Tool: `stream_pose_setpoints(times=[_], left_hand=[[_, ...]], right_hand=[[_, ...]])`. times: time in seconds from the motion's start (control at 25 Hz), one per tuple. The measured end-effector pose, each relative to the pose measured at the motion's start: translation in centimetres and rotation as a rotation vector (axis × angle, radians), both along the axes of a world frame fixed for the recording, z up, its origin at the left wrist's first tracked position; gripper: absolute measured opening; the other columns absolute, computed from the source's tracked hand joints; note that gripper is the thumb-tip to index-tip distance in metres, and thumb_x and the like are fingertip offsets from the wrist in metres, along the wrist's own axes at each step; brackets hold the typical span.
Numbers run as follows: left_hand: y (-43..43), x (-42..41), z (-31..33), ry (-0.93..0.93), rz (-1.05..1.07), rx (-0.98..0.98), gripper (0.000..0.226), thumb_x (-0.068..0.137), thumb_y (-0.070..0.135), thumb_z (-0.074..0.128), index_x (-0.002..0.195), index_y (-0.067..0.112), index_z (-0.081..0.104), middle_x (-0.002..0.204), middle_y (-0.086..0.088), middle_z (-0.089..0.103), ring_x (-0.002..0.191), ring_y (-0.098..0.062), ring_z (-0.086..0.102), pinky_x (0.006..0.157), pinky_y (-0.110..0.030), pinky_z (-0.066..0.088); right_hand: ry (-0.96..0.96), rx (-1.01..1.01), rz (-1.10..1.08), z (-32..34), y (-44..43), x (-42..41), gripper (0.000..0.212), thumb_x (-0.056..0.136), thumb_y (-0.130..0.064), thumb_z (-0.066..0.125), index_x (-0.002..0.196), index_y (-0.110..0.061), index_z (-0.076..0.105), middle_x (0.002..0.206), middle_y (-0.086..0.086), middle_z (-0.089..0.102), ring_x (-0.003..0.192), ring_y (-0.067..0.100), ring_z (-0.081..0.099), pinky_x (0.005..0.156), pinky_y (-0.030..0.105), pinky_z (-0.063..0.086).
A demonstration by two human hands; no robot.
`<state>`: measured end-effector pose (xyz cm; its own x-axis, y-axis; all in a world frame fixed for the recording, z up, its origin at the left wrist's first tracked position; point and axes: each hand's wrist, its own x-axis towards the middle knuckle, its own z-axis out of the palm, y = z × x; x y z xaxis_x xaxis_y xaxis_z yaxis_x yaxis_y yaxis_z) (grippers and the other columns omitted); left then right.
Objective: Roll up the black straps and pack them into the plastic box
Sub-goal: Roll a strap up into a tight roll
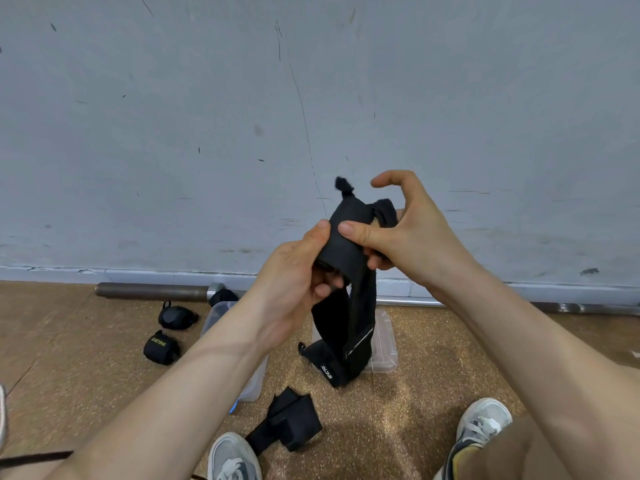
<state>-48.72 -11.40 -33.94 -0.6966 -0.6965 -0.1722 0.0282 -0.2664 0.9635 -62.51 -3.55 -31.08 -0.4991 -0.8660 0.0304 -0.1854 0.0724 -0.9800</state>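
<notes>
Fingers (323,289) of our left hand (294,275) and right hand (412,233) grip the half-rolled black strap (341,251), tail dangling.

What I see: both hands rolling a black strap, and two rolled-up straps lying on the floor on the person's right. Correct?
Not quite. The head view shows the left hand and right hand gripping the black strap, but the two rolled-up straps lie on the floor on the person's left, not right.
</notes>
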Motion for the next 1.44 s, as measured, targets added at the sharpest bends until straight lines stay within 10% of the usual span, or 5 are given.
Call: stream_pose_setpoints(times=[0.16, 0.4, 0.72, 1.24, 1.44], left_hand=[[0.1, -0.3, 0.6, 0.047, 0.035, 0.097, 0.035, 0.103, 0.035, 0.044, 0.096, 0.009, 0.067, 0.077, -0.009, 0.065, 0.056, -0.015, 0.05, 0.046, -0.02, 0.032], [-1.5, 0.0, 2.0, 0.06, 0.095, 0.082, 0.036, 0.101, 0.033, 0.046, 0.1, 0.005, 0.068, 0.087, -0.018, 0.066, 0.071, -0.028, 0.054, 0.059, -0.027, 0.035], [-2.0, 1.1, 3.4, -0.378, 0.269, -0.842, 0.047, 0.091, 0.048, 0.059, 0.055, 0.019, 0.062, 0.048, 0.006, 0.056, 0.048, -0.006, 0.051, 0.057, -0.025, 0.044], [1.2, -2.0, -1.3, -0.253, 0.401, -0.477, 0.027, 0.091, 0.064, 0.037, 0.096, 0.038, 0.039, 0.106, 0.001, 0.06, 0.109, -0.025, 0.056, 0.091, -0.05, 0.048], [-0.6, -1.4, 0.0, -0.459, 0.277, -0.554, 0.038, 0.09, 0.058, 0.054, 0.087, 0.021, 0.055, 0.081, 0.008, 0.064, 0.081, -0.014, 0.062, 0.077, -0.038, 0.052]], right_hand=[[0.097, -0.123, -0.143, -0.5, -0.5, 0.8, 0.051, 0.075, -0.032, 0.085, 0.105, -0.031, 0.043, 0.095, 0.001, 0.06, 0.075, 0.022, 0.067, 0.071, 0.046, 0.061], [0.222, -0.141, 0.07, -0.9, -0.4, 2.8, 0.045, 0.075, -0.022, 0.084, 0.115, -0.033, 0.065, 0.106, -0.015, 0.066, 0.1, 0.001, 0.064, 0.084, 0.021, 0.054], [-0.273, -0.227, 0.156, -0.6, -1.2, 0.0, 0.024, 0.09, 0.004, 0.062, 0.112, -0.004, 0.069, 0.097, 0.014, 0.075, 0.089, 0.023, 0.073, 0.08, 0.031, 0.059], [-0.132, -0.271, -0.039, -2.5, -2.4, 3.1, 0.008, 0.101, -0.015, 0.053, 0.108, -0.012, 0.052, 0.103, 0.001, 0.069, 0.093, 0.006, 0.068, 0.08, 0.019, 0.053], [-0.03, -0.246, -0.102, -3.3, -3.3, 1.6, 0.006, 0.099, -0.012, 0.055, 0.105, -0.013, 0.054, 0.103, 0.005, 0.068, 0.097, 0.015, 0.067, 0.089, 0.037, 0.055]])
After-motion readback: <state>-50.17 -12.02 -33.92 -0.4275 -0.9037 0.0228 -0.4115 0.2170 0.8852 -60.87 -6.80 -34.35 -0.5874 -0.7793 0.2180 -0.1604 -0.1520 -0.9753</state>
